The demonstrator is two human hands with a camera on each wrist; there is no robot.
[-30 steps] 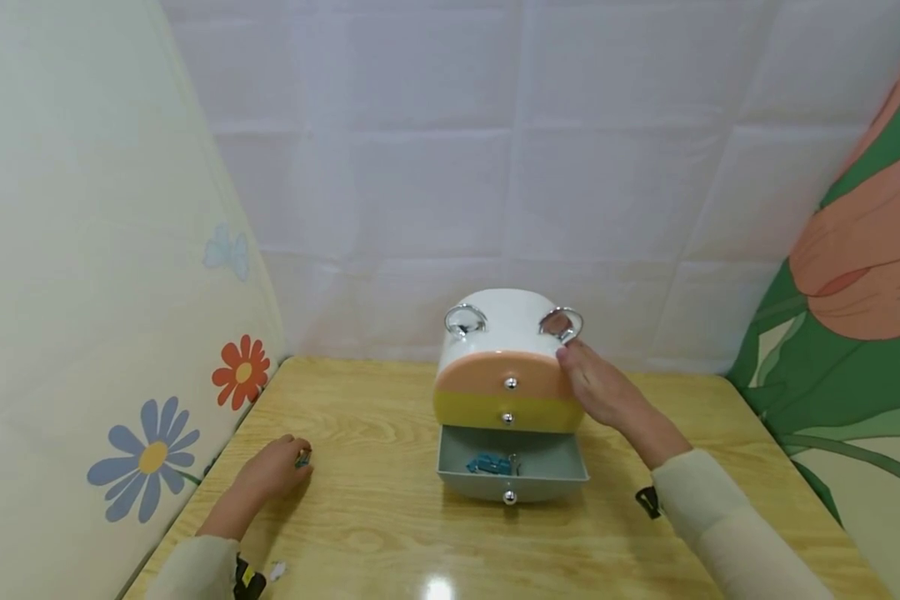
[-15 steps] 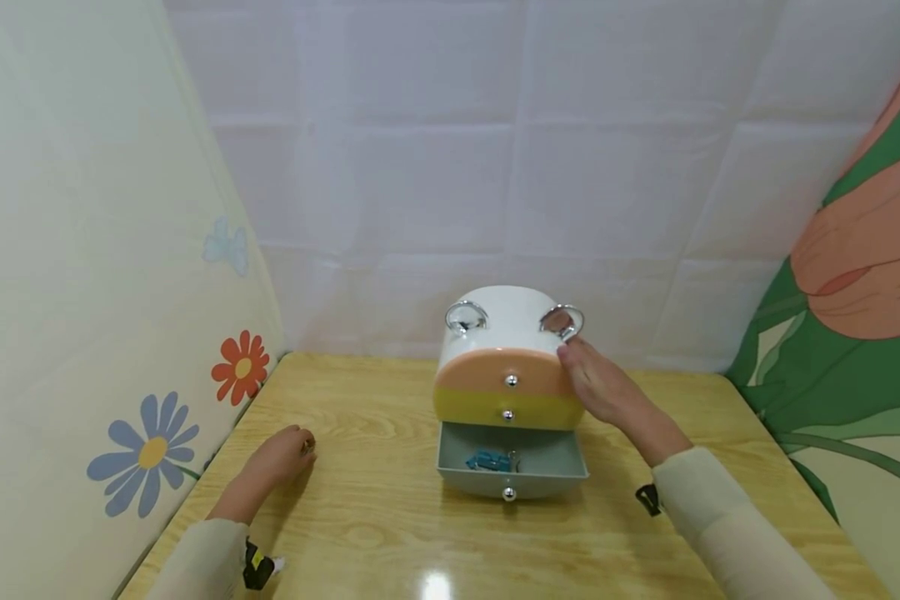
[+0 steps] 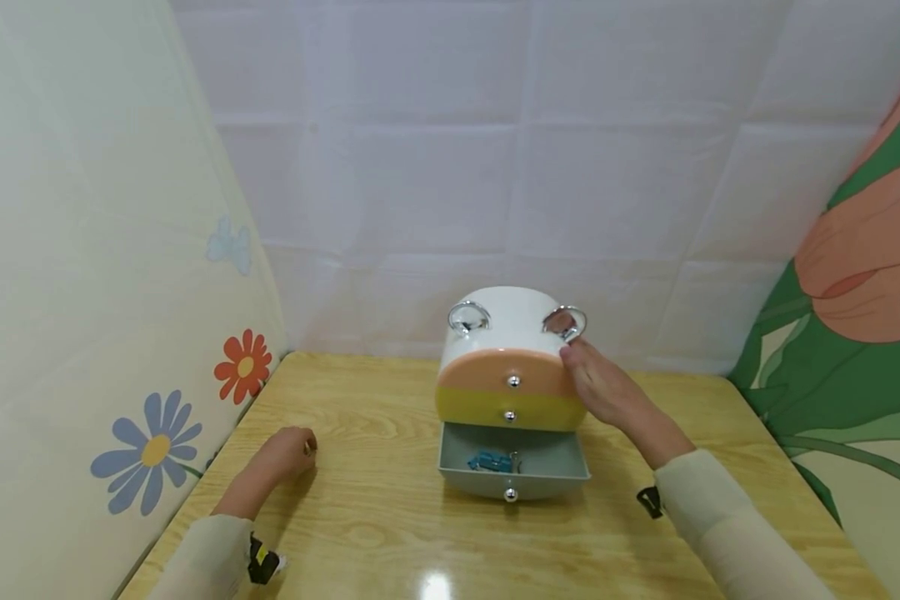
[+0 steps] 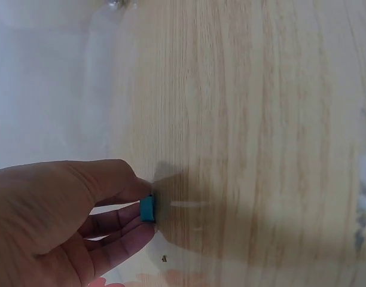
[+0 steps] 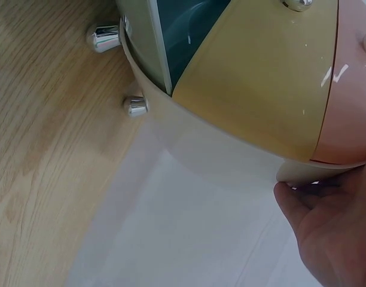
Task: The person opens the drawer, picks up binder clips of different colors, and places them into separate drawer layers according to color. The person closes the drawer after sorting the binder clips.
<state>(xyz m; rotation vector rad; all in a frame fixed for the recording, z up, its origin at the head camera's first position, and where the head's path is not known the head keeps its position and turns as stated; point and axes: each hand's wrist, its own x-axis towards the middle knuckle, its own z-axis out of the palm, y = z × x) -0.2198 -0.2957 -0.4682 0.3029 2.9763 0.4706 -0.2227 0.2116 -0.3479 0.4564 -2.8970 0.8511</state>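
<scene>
In the head view my left hand (image 3: 288, 454) is low over the left side of the table. Its thumb and fingers pinch a small teal binder clip (image 4: 147, 208), mostly hidden by the fingers. My right hand (image 3: 603, 387) rests against the right side of a small drawer box (image 3: 512, 321), its thumb at the upper front edge below a chrome ring. White on top, the box has an orange drawer (image 3: 487, 371) and a yellow drawer (image 3: 472, 407), both pushed in. The grey-green bottom drawer (image 3: 555, 457) is pulled out, with blue binder clips (image 3: 491, 462) inside.
The box stands on a wood-grain table (image 3: 375, 517) before a white cloth backdrop (image 3: 390, 192). Flower-printed cloths hang at the left and right. A small white scrap (image 3: 282, 563) lies by the left wrist strap.
My left hand has shifted slightly up and right, and the clip in it shows less from above. The right hand and the drawer box have stayed in place.
</scene>
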